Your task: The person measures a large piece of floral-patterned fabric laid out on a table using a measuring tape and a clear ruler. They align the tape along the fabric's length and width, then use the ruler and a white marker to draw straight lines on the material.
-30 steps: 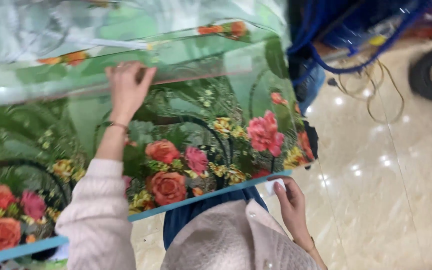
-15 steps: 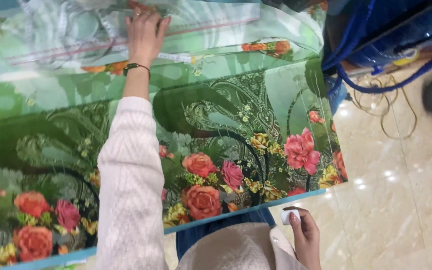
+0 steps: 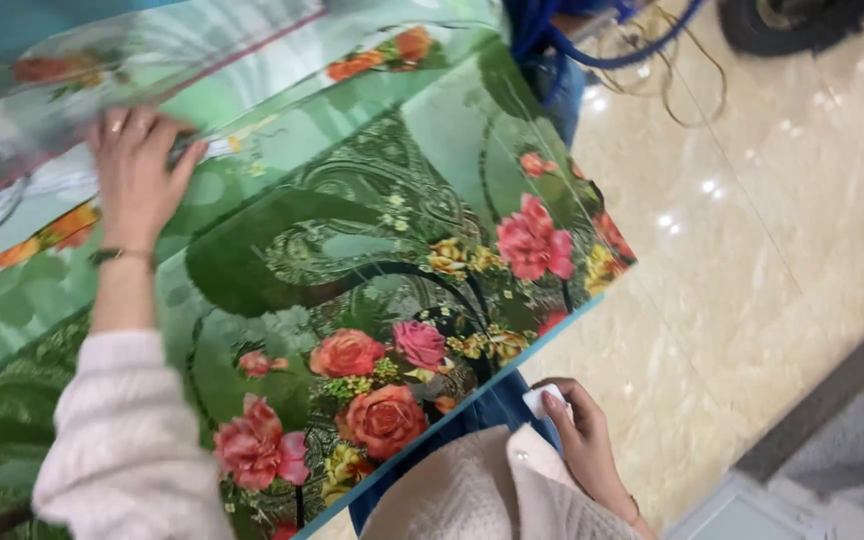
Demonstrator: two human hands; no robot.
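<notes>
I judge the glossy green sheet printed with red and pink roses (image 3: 372,300), spread over the table, light, limp and slippery, best taken at its edge; my left hand (image 3: 137,175) presses flat, fingers spread, my right hand (image 3: 577,440) curls around a small white object (image 3: 540,400).

Glossy beige tile floor (image 3: 752,250), blue cords (image 3: 602,50), black wheel (image 3: 792,22).
</notes>
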